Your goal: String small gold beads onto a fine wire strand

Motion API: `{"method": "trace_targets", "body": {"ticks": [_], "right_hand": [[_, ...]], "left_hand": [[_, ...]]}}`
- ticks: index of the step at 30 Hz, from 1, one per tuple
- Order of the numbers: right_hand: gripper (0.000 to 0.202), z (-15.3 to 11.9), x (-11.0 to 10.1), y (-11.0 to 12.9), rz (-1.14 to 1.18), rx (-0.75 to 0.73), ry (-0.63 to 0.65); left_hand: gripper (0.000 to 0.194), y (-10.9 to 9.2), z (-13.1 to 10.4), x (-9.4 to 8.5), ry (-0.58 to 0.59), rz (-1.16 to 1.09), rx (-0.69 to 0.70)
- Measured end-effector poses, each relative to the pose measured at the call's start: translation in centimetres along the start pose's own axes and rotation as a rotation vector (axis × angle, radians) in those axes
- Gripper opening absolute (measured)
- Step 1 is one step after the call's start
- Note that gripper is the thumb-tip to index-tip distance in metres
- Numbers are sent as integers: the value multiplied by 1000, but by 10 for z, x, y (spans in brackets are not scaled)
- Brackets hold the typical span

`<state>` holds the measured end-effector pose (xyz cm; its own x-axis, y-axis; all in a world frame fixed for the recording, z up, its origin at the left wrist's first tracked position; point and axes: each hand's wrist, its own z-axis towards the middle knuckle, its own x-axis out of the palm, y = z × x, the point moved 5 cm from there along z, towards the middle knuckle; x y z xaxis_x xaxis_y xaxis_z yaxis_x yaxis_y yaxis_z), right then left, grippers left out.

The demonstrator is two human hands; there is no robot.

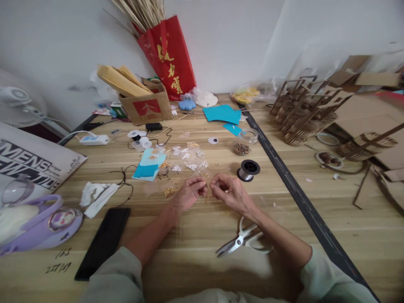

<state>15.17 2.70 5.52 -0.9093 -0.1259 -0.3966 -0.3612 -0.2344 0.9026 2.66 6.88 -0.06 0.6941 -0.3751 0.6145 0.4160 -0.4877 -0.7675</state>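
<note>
Over the middle of the table, my left hand (191, 192) is pinched closed, with a thin clear thread (179, 225) trailing down beside its wrist. Small gold bits (207, 197) show in the narrow gap between the two hands. My right hand (229, 192) faces it, thumb and forefinger pressed together; whatever is between them is too small to make out. A pile of gold beads (170, 192) lies just left of my left hand. Behind my right hand stands a black spool (248, 169) of clear line. White-handled scissors (239, 240) rest partly open under my right forearm.
Small bags of silver findings (188, 155), blue sheets (147, 165) and a jar of brown beads (242, 148) lie farther back. A black phone (103, 243) and purple object (41, 223) are at left. Wooden baskets (304, 111) stand at right, beyond a dark strip (292, 185).
</note>
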Motion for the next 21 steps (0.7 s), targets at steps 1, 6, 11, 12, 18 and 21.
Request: {"method": "trace_targets", "body": {"ticks": [1,6,11,12,18,21], "right_hand": [[13,0,0,1,-12,2,-5],[9,-1,0,7,-2,-9,-7],[6,-3,4,11,30,-47,-22],[6,-3,4,12,39,-53,-28],[7,-4,6,14,28,-64,-44],[8,-4,6,12,28,-63,-41]], "left_hand": [[21,1,0,-1,-5,-5,-2],[21,2,1,-2,11,-5,0],[20,1,2,-1,25,-17,7],[19,1,2,-1,23,-23,7],[20,1,2,-1,13,-41,3],[20,2,1,-2,11,-44,0]]}}
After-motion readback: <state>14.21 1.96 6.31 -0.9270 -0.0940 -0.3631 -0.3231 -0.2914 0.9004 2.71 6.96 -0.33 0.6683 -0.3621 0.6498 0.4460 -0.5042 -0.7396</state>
